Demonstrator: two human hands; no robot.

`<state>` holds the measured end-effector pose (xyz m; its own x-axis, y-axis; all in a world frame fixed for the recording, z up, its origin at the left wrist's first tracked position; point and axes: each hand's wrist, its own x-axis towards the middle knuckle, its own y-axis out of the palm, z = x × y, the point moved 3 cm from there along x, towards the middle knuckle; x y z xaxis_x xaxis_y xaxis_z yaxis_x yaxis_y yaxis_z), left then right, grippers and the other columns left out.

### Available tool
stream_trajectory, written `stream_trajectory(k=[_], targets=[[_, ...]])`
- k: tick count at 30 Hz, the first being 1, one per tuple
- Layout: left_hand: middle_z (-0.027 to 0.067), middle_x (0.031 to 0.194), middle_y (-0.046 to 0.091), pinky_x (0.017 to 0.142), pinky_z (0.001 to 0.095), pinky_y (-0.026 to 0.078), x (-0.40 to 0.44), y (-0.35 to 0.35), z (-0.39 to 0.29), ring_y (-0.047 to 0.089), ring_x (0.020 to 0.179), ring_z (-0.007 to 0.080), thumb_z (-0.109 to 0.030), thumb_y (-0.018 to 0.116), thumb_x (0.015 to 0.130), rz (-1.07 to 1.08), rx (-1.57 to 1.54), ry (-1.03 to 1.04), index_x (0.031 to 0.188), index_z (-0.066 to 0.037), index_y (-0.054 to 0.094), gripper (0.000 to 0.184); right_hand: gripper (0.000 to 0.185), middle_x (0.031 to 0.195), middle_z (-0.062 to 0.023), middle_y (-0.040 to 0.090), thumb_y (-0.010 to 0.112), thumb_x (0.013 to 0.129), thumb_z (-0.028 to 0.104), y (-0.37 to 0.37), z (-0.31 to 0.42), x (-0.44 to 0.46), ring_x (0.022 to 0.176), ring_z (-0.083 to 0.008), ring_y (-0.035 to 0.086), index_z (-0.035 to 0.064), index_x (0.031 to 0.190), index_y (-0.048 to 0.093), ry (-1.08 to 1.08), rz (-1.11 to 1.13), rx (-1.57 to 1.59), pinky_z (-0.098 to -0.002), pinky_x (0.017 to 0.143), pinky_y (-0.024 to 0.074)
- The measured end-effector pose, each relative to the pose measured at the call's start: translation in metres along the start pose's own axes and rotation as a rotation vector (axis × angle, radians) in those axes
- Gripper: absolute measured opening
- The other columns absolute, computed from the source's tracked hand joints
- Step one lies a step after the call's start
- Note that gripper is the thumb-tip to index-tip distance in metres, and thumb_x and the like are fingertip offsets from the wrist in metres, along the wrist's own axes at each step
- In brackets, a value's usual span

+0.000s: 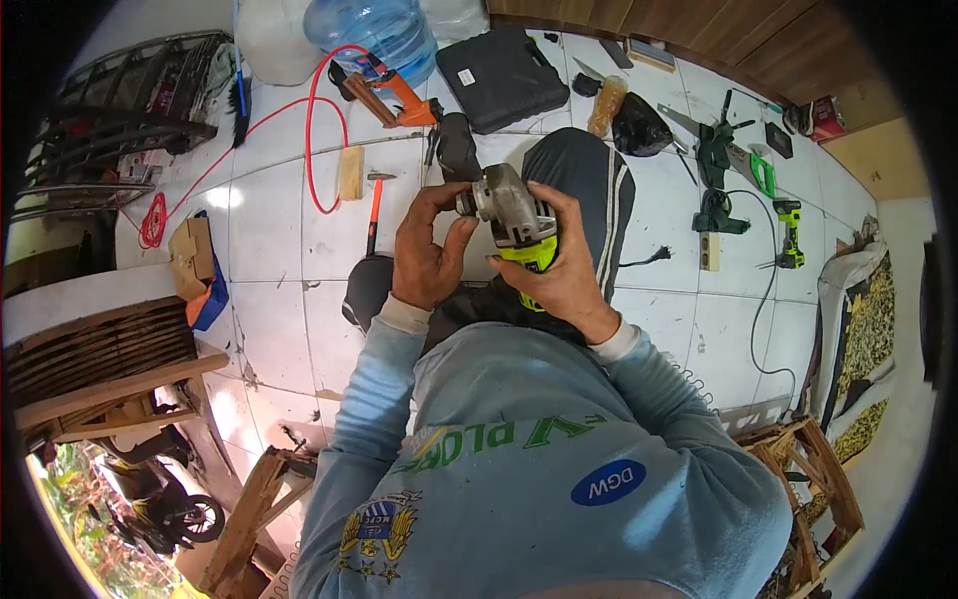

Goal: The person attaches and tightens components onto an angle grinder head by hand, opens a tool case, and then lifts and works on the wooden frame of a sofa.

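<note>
A grey and lime-green angle grinder (517,215) is held up over my lap, its metal head towards the top. My right hand (574,265) wraps round the green body from the right. On the other side, my left hand (431,245) has its fingertips at the round spindle end (472,203) of the grinder head, thumb below and fingers above. Whether a disc or nut sits between those fingertips is too small to tell. The grinder's lower body is partly hidden by my right hand.
On the tiled floor ahead lie a hammer (374,215), a wooden block (350,174), an orange tool (407,104) with a red hose and a black case (501,80). To the right are a green drill (789,235), a saw (762,175) and a dark cable (758,319).
</note>
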<state>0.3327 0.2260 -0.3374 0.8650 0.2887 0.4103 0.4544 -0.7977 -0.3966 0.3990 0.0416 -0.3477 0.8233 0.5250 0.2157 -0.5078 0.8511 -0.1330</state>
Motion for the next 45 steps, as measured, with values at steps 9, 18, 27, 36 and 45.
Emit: stream_trajectory(k=[9,18,27,36,45], targets=[[0.0156,0.111,0.069,0.092,0.0380,0.054,-0.007,-0.003,-0.010,0.069,0.101,0.0277,-0.012,0.073,0.096,0.011,0.005,-0.036,0.127,-0.001,0.063,0.035,0.087,0.134,-0.0127,0.058,0.091,0.075,0.003,0.000,0.003,-0.002,0.122,-0.0196,0.061,0.0054,0.148,0.045,0.080,0.052,0.102,-0.0324,0.102,0.0496],[0.0142,0.116,0.070,0.097,0.0366,0.051,-0.021,-0.007,-0.007,0.068,0.108,0.0235,-0.016,0.070,0.098,0.007,-0.057,-0.144,0.132,0.000,0.063,0.039,0.085,0.136,-0.0119,0.057,0.092,0.074,0.004,0.002,0.000,-0.001,0.126,-0.0207,0.058,0.0054,0.146,0.047,0.070,0.099,0.112,-0.0330,0.106,0.0473],[0.0148,0.110,0.074,0.091,0.0337,0.055,-0.016,-0.005,-0.026,0.071,0.101,0.0225,-0.010,0.079,0.090,-0.012,-0.014,-0.162,0.128,-0.001,0.068,0.040,0.084,0.132,-0.0129,0.058,0.094,0.072,0.007,-0.002,-0.006,-0.002,0.123,-0.0211,0.059,0.0040,0.142,0.048,0.047,0.067,0.022,-0.0331,0.103,0.0475],[0.0152,0.102,0.069,0.085,0.0441,0.053,0.002,-0.011,-0.031,0.067,0.093,0.0365,-0.018,0.077,0.090,0.122,0.337,0.110,0.119,-0.002,0.065,0.036,0.072,0.119,-0.0113,0.060,0.092,0.072,0.006,0.001,-0.007,-0.002,0.112,-0.0164,0.061,0.0022,0.128,0.049,0.052,-0.026,0.062,-0.0307,0.097,0.0499],[0.0154,0.088,0.066,0.067,0.0489,0.048,0.000,0.029,0.001,0.065,0.082,0.0393,-0.034,0.064,0.096,0.005,0.285,0.008,0.098,-0.002,0.060,0.033,0.069,0.119,-0.0122,0.062,0.091,0.072,0.007,0.001,-0.004,0.000,0.109,-0.0146,0.060,0.0030,0.125,0.047,0.121,-0.056,0.103,-0.0305,0.096,0.0499]])
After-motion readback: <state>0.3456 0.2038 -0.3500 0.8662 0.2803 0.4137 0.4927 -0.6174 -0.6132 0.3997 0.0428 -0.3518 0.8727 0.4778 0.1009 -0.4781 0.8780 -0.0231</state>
